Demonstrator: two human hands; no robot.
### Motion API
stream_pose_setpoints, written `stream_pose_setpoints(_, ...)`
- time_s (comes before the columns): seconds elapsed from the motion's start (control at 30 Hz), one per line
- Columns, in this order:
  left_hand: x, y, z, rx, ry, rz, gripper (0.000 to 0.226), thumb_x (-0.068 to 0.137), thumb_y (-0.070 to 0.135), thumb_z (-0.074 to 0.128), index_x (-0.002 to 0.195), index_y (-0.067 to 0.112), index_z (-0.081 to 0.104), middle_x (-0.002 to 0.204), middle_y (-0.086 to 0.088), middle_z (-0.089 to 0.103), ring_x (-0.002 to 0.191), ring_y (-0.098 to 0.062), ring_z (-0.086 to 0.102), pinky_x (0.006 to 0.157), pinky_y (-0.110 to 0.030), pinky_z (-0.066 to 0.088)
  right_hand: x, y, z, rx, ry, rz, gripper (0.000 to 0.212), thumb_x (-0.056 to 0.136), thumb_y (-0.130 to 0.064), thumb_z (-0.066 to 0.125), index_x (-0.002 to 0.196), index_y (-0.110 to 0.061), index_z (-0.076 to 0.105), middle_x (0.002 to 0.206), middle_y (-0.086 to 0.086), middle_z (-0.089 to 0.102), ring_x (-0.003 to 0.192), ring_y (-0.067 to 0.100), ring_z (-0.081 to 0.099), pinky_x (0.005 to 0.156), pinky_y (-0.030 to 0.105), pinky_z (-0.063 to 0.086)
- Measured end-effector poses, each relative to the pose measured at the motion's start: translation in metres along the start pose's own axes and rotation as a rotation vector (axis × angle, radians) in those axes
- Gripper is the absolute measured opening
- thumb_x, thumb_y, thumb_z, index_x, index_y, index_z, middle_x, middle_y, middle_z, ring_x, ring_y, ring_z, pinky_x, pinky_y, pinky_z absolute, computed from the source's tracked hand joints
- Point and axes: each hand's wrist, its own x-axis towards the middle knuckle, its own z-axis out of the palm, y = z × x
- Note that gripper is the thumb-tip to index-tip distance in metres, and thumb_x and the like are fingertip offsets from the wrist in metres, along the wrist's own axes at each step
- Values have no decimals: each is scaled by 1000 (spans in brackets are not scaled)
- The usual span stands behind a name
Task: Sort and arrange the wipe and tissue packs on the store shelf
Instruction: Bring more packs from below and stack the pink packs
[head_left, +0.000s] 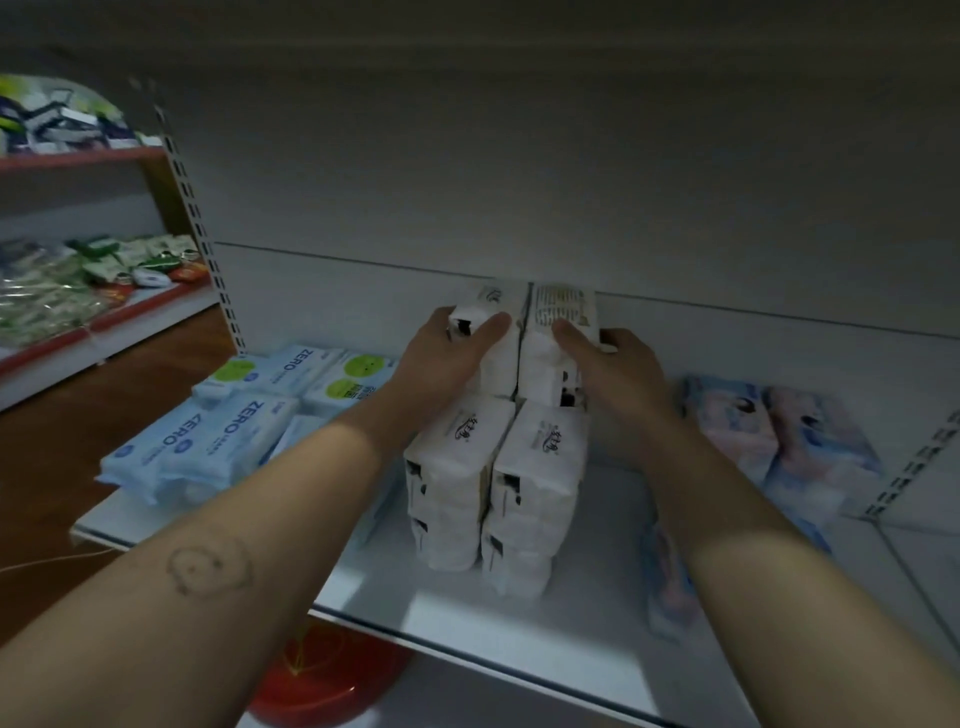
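- Head camera is looking down at a white shelf (571, 623) in a store.
- White tissue packs are standing in the middle of the shelf, in a front left stack (452, 467) and a front right stack (540, 467) that are touching each other.
- Two more packs are sitting higher up just behind them, side by side, close to the back wall.
- The left hand (441, 358) is gripping the top left pack (498, 301), with its thumb on the front and its fingers curling round the left side.
- The right hand (618, 369) is gripping the top right pack (563, 306) the same way from the right side.
- The two hands are holding apart, one on each pack.
- Blue ZERO wipe packs (208, 441) are lying flat in a pile on the left part of the shelf.
- Pink and blue packs (779, 431) are lying on the right part of the shelf.
- A red bowl (322, 686) is sitting below the shelf's front edge.
- Green packs (130, 254) are lying on another shelf unit (78, 158) far off to the left.
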Motion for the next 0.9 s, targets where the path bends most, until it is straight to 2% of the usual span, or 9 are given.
stream_pose_setpoints(0.1, 3, 1, -7, -5, -68, -32, 55, 82, 56, 66, 126, 23, 53, 119, 5, 63, 99, -10, 61, 90, -29, 47, 1, -2, -2, -35, -34, 30, 68, 78, -67, 61, 123, -16, 59, 113, -1, 66, 89, 11, 64, 65, 24, 50)
stream_pose_setpoints(0.17, -1, 4, -13, 20, -84, -34, 71, 74, 65, 68, 129, 21, 52, 127, 3, 61, 108, -13, 60, 98, -31, 46, -4, -4, -6, -50, -70, 63, 79, 74, -72, 59, 128, -15, 56, 119, -1, 64, 92, 11, 62, 61, 21, 46)
stream_pose_setpoints(0.23, -4, 4, -17, 80, -78, -37, 89, 67, 68, 69, 138, 19, 46, 133, 2, 57, 115, -16, 57, 101, -33, 44, -7, -3, -8, -89, -74, 69, 90, 70, -74, 61, 136, -14, 50, 129, 2, 60, 104, 16, 61, 74, 26, 51)
stream_pose_setpoints(0.3, -14, 7, -20, 138, -82, -2, 81, 75, 54, 73, 141, 18, 43, 132, 1, 57, 115, -17, 57, 98, -31, 45, -17, -5, -12, -216, -36, -8, 89, 74, -63, 66, 143, -14, 40, 140, 6, 51, 117, 21, 55, 94, 34, 49)
stream_pose_setpoints(0.37, -23, 10, -23, 218, -87, 41, 84, 79, 45, 75, 147, 16, 34, 139, -1, 51, 124, -19, 51, 101, -28, 40, -31, -13, -16, -406, 21, -159, 86, 78, -51, 70, 146, -14, 32, 143, 8, 44, 126, 25, 47, 102, 36, 42)
stream_pose_setpoints(0.47, -46, 19, -31, 420, -86, 149, 92, 81, 43, 74, 152, 17, 21, 152, -4, 36, 137, -21, 38, 107, -28, 33, -56, -31, -16, -568, 56, -387, 83, 77, -48, 70, 145, -18, 34, 141, 7, 45, 128, 28, 43, 104, 40, 38)
stream_pose_setpoints(0.53, -65, 23, -42, 507, -67, 179, 93, 80, 45, 73, 153, 20, 20, 154, -3, 33, 138, -22, 36, 108, -30, 34, -74, -45, -12, -671, 29, -426, 84, 77, -49, 69, 147, -21, 31, 145, 5, 41, 131, 27, 39, 106, 38, 34)
stream_pose_setpoints(0.7, -129, 13, -99, 794, 24, 290, 85, 77, 58, 67, 147, 25, 31, 146, -4, 46, 130, -24, 47, 102, -42, 44, -136, -68, 16, -801, -35, -545, 84, 76, -54, 66, 145, -25, 30, 145, 4, 40, 130, 25, 38, 106, 35, 35)
stream_pose_setpoints(0.9, -226, -36, -184, 975, 88, 106, 78, 80, 61, 64, 145, 27, 36, 143, 0, 48, 130, -20, 46, 101, -37, 42, -211, -49, 79, -875, -295, -631, 83, 78, -53, 65, 146, -23, 29, 144, 2, 40, 132, 23, 37, 108, 36, 30)
